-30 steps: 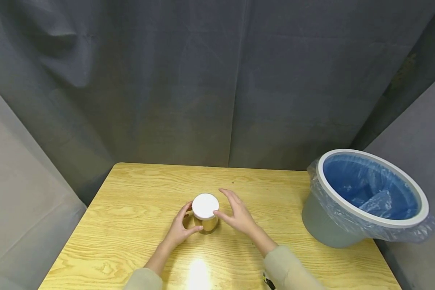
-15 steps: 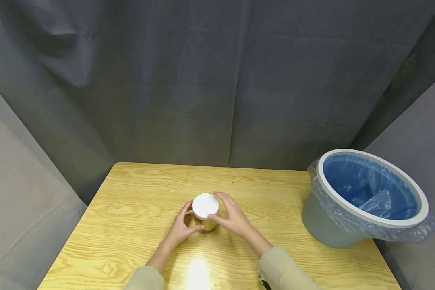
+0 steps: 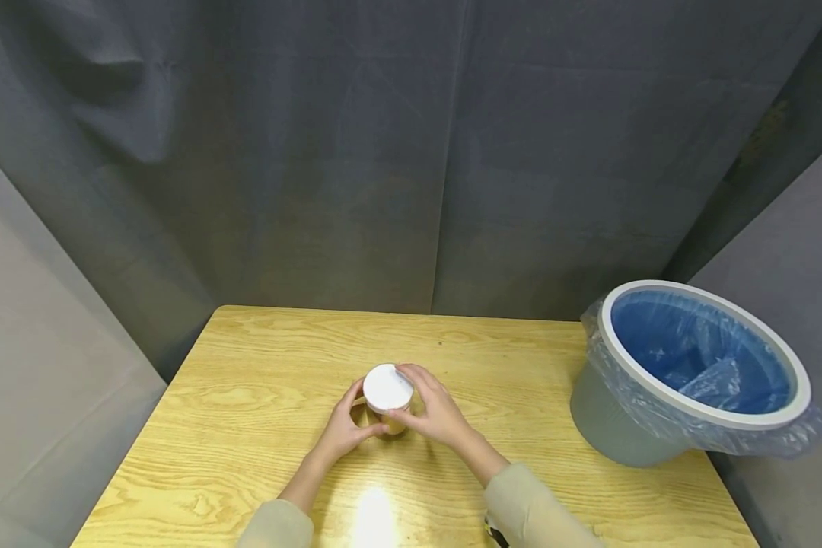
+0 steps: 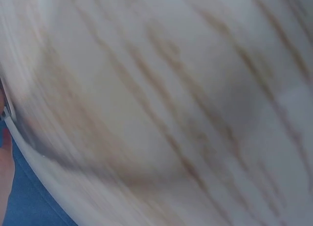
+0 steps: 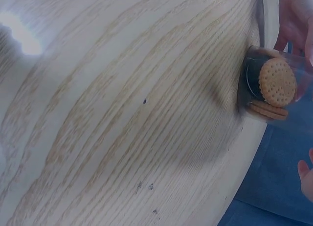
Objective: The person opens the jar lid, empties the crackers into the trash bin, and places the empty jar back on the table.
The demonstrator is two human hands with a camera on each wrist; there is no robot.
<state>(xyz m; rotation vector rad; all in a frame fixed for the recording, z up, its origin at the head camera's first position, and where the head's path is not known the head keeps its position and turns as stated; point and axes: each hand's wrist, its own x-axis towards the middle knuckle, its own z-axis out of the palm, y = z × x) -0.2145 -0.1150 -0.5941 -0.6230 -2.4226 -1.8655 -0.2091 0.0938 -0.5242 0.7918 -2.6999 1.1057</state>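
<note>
A clear jar (image 3: 393, 425) with a round white lid (image 3: 386, 387) stands upright on the table in the head view. Round biscuits (image 5: 278, 82) show through its wall in the right wrist view. My left hand (image 3: 341, 435) holds the jar's body from the left, thumb at the near side and fingers behind. From the right, my right hand (image 3: 438, 415) grips the lid's edge, its thumb in front and its fingers at the far side. Mostly bare wood grain fills the left wrist view, with a sliver of a hand (image 4: 6, 172) at its left edge.
A waste bin (image 3: 623, 426) with a white rim and clear plastic liner stands at the right of the wooden table (image 3: 246, 380). Grey curtains (image 3: 329, 152) hang behind and at both sides. Something small and dark (image 3: 497, 537) shows beside the right sleeve.
My right hand has moved left and closed its thumb and fingers onto the lid, from open beside it. The left hand and jar have stayed nearly in place.
</note>
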